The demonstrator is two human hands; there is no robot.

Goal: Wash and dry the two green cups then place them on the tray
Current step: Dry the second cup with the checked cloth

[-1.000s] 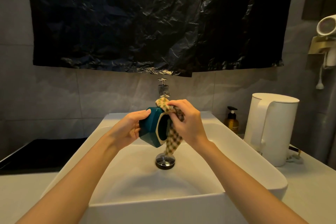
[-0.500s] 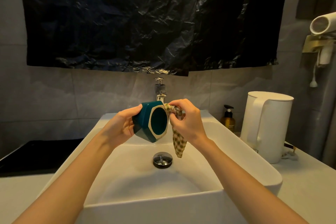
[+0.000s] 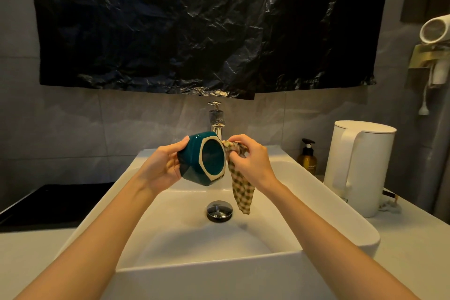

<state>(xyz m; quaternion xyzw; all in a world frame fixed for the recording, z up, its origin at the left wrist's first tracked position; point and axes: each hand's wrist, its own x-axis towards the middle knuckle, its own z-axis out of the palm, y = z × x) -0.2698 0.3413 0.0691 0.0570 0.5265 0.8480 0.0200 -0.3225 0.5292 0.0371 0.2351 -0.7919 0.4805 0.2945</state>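
The sink (image 3: 219,282) fills the near view, and both forearms reach over its front wall to meet above the basin. The left hand (image 3: 160,168) grips the green cup (image 3: 192,153) round its body, tipped on its side with the mouth facing back toward the camera. The right hand (image 3: 253,161) pinches a bunched checked cloth (image 3: 241,190) just at the cup's rim, and the loose end hangs down toward the drain plug (image 3: 219,210). No water shows running from the tap (image 3: 216,119) behind, so I judge the washing of this cup done and the drying under way, with the wiping now at the rim. Left to do: finish drying, then set the cup down. The second green cup is not in view, so I cannot tell its state.

On the left counter lies a dark flat slab (image 3: 48,202), possibly the tray, too dim to be sure. On the right stand a soap bottle (image 3: 307,161) and a white kettle (image 3: 360,165), which would crowd a move that way. To the left only the sink's rim must be crossed. A black plastic sheet (image 3: 194,31) covers the far wall
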